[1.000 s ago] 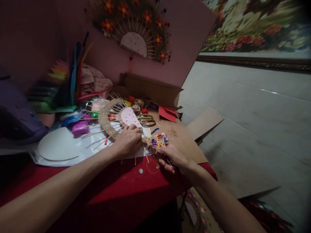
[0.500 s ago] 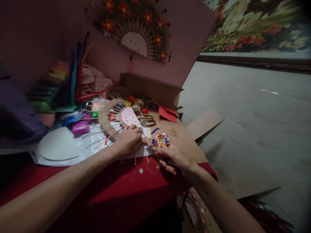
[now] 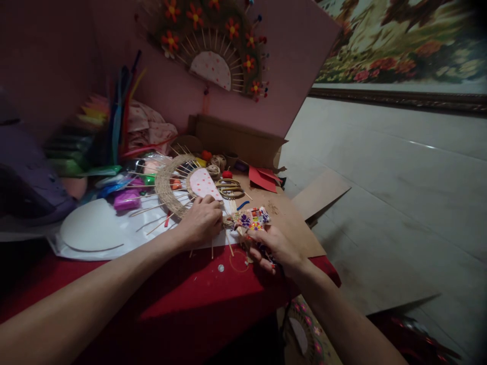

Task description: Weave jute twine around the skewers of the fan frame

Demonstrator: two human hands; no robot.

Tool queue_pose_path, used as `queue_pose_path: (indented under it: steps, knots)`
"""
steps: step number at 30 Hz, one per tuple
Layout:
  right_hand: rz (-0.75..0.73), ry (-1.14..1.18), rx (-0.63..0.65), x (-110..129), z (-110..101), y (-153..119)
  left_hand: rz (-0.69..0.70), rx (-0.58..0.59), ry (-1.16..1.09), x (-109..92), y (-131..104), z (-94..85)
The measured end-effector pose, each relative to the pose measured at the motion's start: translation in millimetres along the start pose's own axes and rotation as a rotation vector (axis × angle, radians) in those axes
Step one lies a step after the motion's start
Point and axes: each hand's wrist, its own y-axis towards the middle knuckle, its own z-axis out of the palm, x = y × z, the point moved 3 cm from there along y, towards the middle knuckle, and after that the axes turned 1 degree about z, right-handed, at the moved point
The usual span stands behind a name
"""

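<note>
While the left hand (image 3: 201, 221), finger grip hidden, touches a curved tan twine-and-stick frame (image 3: 165, 188), the right hand (image 3: 277, 247) clamps a multicoloured floral glue gun (image 3: 250, 218).

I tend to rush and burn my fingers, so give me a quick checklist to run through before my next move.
1. Left hand on the twine-wrapped fan frame: ok; whether it pinches or only presses, cannot tell.
2. Flower-patterned glue gun held in the right hand: ok.
3. Glue gun's tip well away from the left fingers: not ok; it points towards them, close by.
4. Glue gun hot: cannot tell.
5. Gold-handled scissors away from both hands: ok, they lie beyond them.
</note>
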Motion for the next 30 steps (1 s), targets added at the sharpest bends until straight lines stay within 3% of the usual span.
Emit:
queue_pose_path:
  steps: [4,7,10,12,15,21,24,26,27,30]
  knots:
    - [-0.082,0.023,-0.149,12,-9,-12,0.009,-0.002,0.0,0,0,0.0]
    - [-0.161,-0.071,-0.359,16,-36,-15,0.005,-0.002,-0.003,0,0,-0.3]
    - [-0.212,-0.46,-0.619,13,-73,-12,0.004,-0.006,-0.014,0,0,-0.8]
    - [-0.15,-0.805,-0.738,8,-92,-8,0.006,-0.007,-0.014,0,0,-0.9]
    - [0.0,-1.155,-0.771,-1,-105,1,0.008,-0.003,-0.005,-1,0,-0.8]
    - [0.065,-1.45,-0.659,-7,-98,12,0.01,-0.004,-0.012,-1,0,-1.9]
    - [0.032,-1.569,-0.77,2,-85,7,0.028,-0.019,-0.008,-1,0,-1.6]
    - [-0.131,-1.587,-0.843,12,-68,4,0.04,-0.03,-0.01,-1,-1,-1.0]
    - [-0.255,-1.554,-0.801,16,-56,5,0.042,-0.033,-0.01,-1,-1,-0.6]
    - [-0.607,-1.361,-0.49,25,-21,18,0.044,-0.032,-0.001,-1,0,0.7]
